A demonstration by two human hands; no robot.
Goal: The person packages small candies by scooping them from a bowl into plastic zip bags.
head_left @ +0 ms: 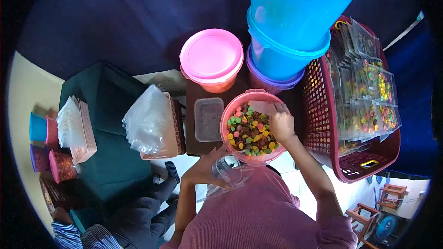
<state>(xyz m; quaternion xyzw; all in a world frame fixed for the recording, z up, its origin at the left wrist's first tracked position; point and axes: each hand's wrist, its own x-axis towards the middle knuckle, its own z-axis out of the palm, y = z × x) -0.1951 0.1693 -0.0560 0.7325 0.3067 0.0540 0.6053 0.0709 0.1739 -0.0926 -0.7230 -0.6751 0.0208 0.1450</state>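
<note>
Coloured discs (249, 131) lie loose in a pink bowl (224, 122), just beside a clear rectangular container (208, 120) on the dark surface (196, 148). Left hand (205, 170) holds a clear plastic bag (233, 177) by the near rim. Right hand (280, 122), over the bowl's right side, pinches a pale translucent piece (260, 106).

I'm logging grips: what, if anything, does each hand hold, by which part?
Left hand: a clear plastic bag, by its left side. Right hand: apparently a pale pinkish scoop-like piece, by its right end.
</note>
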